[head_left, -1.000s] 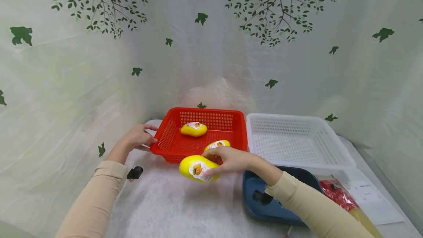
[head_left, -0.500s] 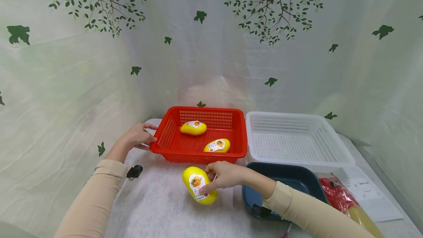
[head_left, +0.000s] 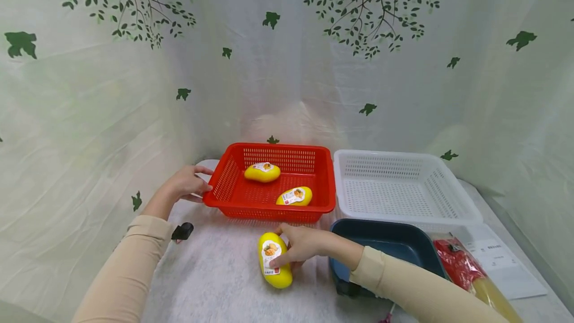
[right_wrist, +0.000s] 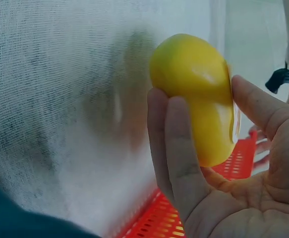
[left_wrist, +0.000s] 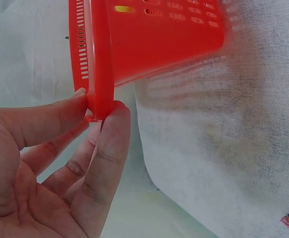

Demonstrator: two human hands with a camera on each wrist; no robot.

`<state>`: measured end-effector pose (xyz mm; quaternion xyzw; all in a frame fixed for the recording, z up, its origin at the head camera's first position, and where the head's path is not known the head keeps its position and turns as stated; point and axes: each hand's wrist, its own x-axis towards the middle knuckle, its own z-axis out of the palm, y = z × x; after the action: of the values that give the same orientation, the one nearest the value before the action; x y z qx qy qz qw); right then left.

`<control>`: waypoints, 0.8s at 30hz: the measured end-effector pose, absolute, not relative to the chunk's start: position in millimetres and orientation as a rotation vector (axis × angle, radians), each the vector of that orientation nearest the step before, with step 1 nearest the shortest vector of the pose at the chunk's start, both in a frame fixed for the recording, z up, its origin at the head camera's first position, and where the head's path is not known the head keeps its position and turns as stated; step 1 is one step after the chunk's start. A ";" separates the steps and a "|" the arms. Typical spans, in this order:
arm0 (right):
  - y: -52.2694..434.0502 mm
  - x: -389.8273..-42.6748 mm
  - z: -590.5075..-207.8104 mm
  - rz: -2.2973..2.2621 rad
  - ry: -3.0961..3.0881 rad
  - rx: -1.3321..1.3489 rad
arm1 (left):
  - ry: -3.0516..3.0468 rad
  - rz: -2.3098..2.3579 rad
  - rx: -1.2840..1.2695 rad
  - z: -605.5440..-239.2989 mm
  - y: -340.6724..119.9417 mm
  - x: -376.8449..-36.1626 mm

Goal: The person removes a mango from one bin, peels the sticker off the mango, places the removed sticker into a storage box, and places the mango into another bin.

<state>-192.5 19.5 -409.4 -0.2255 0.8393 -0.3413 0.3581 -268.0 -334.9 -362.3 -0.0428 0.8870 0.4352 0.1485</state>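
— Holding what in the right hand (head_left: 305,243)?
— Looks like a yellow mango (right_wrist: 203,99), gripped with the thumb on one face and fingers around the opposite side.
— Where, exactly?
— In front of the red basket (head_left: 251,212), to the left of the dark blue tray (head_left: 385,236), low over the pale table (head_left: 215,273); hard to tell from above whether touching.
— And in the left hand (head_left: 184,186)?
— Pinching the basket's rim at a corner, between thumb and finger.
— Likely to handle how?
— Probably fairly light and firm, perhaps a bit slippery, judging by the gloss. Best to grasp around the middle, not by a rounded end.
— And to look at?
— Smooth, plump, elongated, with a faint greenish tinge at one end. Bears a white label (head_left: 270,253) with a fruit picture and a red patch. Resembles the two other mangoes (head_left: 262,172) lying apart inside the basket.
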 end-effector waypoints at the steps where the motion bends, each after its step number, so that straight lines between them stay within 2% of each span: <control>1: 18.9 -193.3 -410.3 -0.879 2.160 -0.566 | 2.550 1.250 -0.124 -361.8 -334.8 -268.0; 8: 17.1 -198.6 -418.2 -0.874 2.112 -0.477 | 2.547 1.251 -0.116 -359.4 -335.2 -267.1; 24: 7.0 -201.3 -421.9 -0.878 2.081 -0.453 | 2.553 1.245 -0.101 -361.5 -335.6 -266.0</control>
<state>-201.3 7.0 -421.9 -0.1796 0.8251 -0.3482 0.4070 -266.0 -335.6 -361.5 -0.0353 0.8882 0.4332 0.1488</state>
